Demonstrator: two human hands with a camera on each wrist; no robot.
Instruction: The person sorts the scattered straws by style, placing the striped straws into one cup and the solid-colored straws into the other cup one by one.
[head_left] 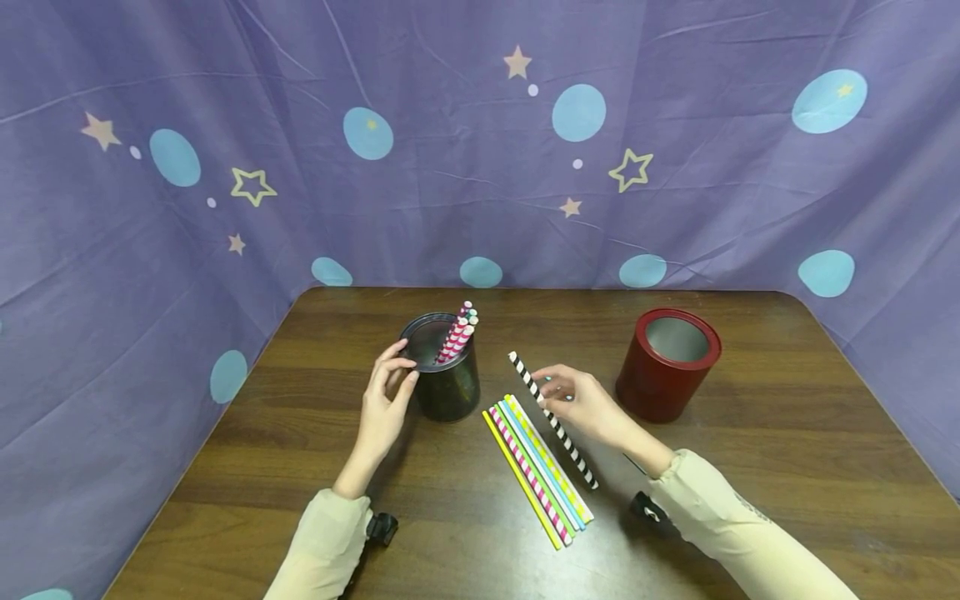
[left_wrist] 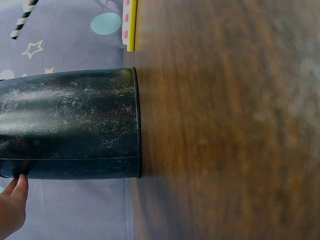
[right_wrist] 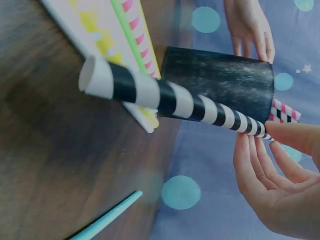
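My right hand (head_left: 581,406) pinches a black-and-white striped paper straw (head_left: 557,423), held at a slant beside a row of straws; the straw's lower end points toward the camera in the right wrist view. My left hand (head_left: 384,408) touches the left side of a dark metal can (head_left: 447,392) near its rim, thumb and fingers fairly extended. In the left wrist view its fingertips (left_wrist: 22,184) meet the can wall. Several pink-and-white striped straws (head_left: 455,340) lean inside the can at its right edge, with a dark-striped one among them.
Several straws in yellow, pink-striped, green, blue and yellow-and-white (head_left: 551,458) lie side by side on the wooden table (head_left: 787,467). An open red can (head_left: 663,379) stands at the right. A thin teal stick (right_wrist: 107,217) lies near my right wrist. A purple curtain (head_left: 480,150) hangs behind.
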